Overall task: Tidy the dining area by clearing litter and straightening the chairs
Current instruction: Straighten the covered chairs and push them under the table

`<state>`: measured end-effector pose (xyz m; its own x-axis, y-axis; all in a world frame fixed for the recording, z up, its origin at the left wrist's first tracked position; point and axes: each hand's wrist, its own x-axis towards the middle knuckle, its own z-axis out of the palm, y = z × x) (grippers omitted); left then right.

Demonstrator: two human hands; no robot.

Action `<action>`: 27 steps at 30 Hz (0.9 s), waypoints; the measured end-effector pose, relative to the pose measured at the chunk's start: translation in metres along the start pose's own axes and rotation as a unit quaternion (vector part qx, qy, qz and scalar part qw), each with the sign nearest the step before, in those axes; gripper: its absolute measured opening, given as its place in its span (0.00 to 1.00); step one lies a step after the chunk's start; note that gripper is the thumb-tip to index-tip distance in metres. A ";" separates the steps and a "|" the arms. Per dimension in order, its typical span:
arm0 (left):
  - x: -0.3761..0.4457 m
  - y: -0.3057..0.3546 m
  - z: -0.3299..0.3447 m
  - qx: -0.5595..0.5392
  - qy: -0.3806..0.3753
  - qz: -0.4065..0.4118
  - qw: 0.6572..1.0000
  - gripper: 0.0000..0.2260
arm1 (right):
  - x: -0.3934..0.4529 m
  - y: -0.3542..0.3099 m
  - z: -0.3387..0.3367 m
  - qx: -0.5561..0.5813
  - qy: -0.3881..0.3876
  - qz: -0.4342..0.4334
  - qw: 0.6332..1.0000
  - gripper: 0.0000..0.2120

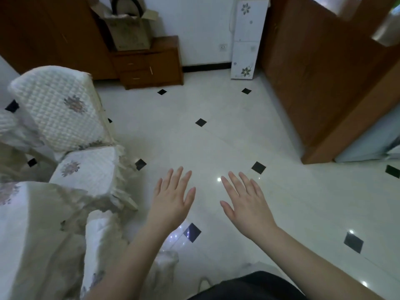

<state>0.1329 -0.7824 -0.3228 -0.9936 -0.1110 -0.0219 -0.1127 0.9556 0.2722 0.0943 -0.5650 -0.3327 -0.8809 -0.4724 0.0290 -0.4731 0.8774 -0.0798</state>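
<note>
Both forearms reach forward, left hand [173,200] and right hand [244,202] spread flat, palms down, holding nothing.

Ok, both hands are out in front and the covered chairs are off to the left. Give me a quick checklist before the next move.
1. Left hand free: ok, fingers spread, holding nothing.
2. Right hand free: ok, open and holding nothing.
3. Nearest covered chair within reach: cannot tell; it sits left of the left hand, not touched.
4. Chairs lined up: not ok, the taller chair back and the nearest one seem to stand at different angles.
5. Litter on the tiled floor: ok, none visible in the open stretch ahead.
6. Litter under the chairs: cannot tell, the covers hide it.
</note>
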 end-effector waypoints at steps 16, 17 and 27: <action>0.245 0.086 -0.004 0.131 0.023 0.016 0.991 0.27 | 0.244 0.166 -0.004 0.023 -0.010 -0.081 0.996 0.28; 0.253 0.086 -0.005 0.133 0.022 0.007 0.991 0.27 | 0.256 0.169 -0.003 0.029 -0.013 -0.090 0.995 0.29; 0.329 -0.002 -0.021 0.132 0.071 -0.146 0.978 0.28 | 0.399 0.130 0.009 0.039 -0.035 -0.172 0.984 0.29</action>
<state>-0.1938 -0.8267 -0.3106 -0.9095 -0.4086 0.0773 -0.4086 0.9126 0.0164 -0.3188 -0.6407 -0.3408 -0.6641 -0.7476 -0.0008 -0.7386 0.6563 -0.1539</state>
